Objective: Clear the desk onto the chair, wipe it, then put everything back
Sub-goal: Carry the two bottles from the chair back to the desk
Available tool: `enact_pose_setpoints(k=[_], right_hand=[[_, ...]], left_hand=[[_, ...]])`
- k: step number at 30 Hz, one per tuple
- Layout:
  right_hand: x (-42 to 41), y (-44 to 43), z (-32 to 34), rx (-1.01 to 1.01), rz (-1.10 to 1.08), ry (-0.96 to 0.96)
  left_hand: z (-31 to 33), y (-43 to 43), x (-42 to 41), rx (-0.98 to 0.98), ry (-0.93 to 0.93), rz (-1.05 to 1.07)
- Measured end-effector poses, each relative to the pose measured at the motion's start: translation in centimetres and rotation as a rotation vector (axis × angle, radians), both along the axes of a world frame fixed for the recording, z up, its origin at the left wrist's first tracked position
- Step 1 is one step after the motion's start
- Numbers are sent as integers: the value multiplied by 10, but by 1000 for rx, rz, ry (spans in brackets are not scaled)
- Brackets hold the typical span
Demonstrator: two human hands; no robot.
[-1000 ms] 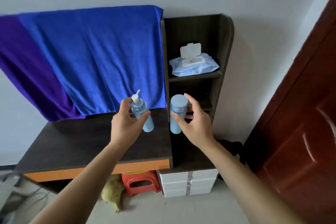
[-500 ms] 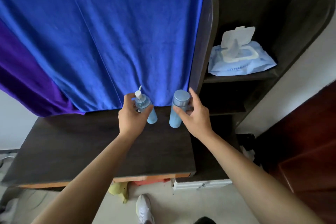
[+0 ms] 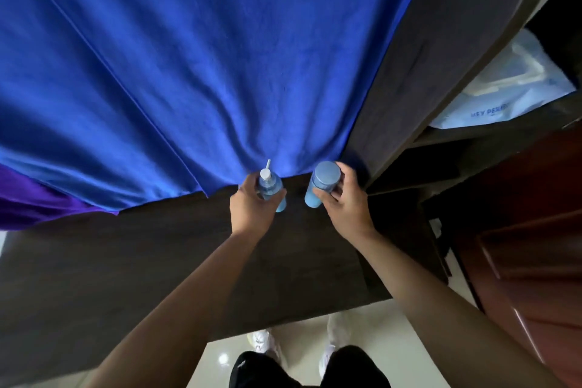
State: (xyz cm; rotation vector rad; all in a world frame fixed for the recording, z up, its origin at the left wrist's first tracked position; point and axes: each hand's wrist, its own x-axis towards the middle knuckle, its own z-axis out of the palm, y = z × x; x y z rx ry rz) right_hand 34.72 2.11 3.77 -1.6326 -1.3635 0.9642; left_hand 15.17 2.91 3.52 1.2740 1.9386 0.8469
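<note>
Left hand (image 3: 252,209) grips pump bottle (image 3: 270,188); right hand (image 3: 348,208) grips capped bottle (image 3: 321,186) above desk (image 3: 157,261).

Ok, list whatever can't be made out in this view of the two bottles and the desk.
1. Head view: whether the pump bottle or the capped bottle touches the desk. The left hand and right hand wrap them, and the angle is steep.
2. Bottle labels: covered by fingers, too small.
3. Wipes pack: blurred, partly hidden by the shelf panel.
4. The chair: outside the frame.
</note>
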Motion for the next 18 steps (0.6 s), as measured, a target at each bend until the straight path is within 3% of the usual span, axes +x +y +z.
enact_pose_setpoints(k=[7, 18], right_hand=[[1, 18, -16, 0, 65, -129], [1, 28, -13, -46, 142, -161]], left_hand=[[-21, 14, 12, -41, 58, -17], [-26, 6, 14, -36, -59, -92]])
